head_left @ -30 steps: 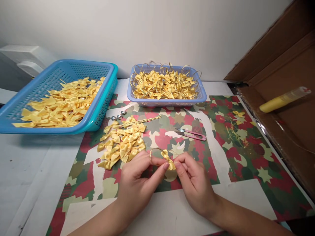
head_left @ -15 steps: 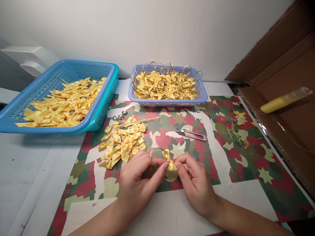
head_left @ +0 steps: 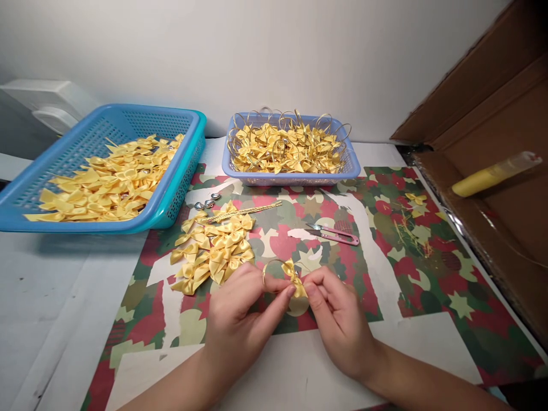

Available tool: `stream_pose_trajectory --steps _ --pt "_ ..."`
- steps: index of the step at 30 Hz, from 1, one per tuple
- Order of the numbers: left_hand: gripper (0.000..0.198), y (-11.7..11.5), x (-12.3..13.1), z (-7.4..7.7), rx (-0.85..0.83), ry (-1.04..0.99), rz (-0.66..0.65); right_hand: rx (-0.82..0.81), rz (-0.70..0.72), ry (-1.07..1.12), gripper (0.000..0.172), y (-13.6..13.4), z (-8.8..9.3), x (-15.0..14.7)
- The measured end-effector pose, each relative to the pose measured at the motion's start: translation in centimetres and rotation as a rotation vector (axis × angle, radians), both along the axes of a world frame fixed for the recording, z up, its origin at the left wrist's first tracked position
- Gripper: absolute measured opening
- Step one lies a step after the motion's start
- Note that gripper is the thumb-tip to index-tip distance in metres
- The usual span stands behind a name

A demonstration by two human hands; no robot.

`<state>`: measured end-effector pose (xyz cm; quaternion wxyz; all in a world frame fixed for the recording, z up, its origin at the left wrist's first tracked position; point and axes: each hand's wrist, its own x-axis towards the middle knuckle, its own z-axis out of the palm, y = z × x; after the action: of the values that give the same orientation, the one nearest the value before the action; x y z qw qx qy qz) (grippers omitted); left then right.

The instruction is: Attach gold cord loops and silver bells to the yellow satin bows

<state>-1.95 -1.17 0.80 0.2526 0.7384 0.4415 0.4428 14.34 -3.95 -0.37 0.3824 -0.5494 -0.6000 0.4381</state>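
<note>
Between my two hands is a yellow satin ribbon bow with a loop of gold cord curving off its left side. A small silvery bell shows at its middle. My left hand pinches the bow's left side between thumb and index finger, the cord loop arching over that finger. On the other side, my right hand is closed on the bow's right edge with thumb and fingertips. Beyond my left hand lies a pile of yellow bows, with a bundle of gold cords across its top.
Thread snips with a pink handle lie ahead of my hands. Several silvery bells sit by the pile. A lilac basket of looped bows and a blue basket of bows stand behind. Thread scraps lie right, beside a cardboard wall.
The bow has tilted slightly between my fingers, and more of the silvery bell shows. Both hands stay in nearly the same place with their pinches kept.
</note>
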Motion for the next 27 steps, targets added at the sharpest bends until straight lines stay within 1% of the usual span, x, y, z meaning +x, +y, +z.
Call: stream_pose_trajectory --steps 4,13,16,21,27 --pt "0.01 -0.04 -0.04 -0.24 0.034 -0.012 -0.027 -0.017 -0.006 0.007 0.024 -0.01 -0.09 -0.08" --pt "0.011 0.05 0.07 -0.34 0.037 0.014 -0.02 -0.052 -0.021 0.045 0.024 -0.08 -0.22 -0.23" --pt "0.01 0.09 0.05 -0.28 0.024 0.02 -0.008 -0.06 -0.021 0.05 0.025 -0.02 -0.17 -0.25" --pt "0.012 0.1 -0.01 -0.11 -0.004 0.032 0.052 -0.063 -0.02 0.058 0.024 -0.02 -0.16 -0.2" --pt "0.012 0.08 -0.09 -0.2 0.005 0.021 0.03 -0.069 -0.025 0.067 0.025 0.04 -0.26 -0.2"
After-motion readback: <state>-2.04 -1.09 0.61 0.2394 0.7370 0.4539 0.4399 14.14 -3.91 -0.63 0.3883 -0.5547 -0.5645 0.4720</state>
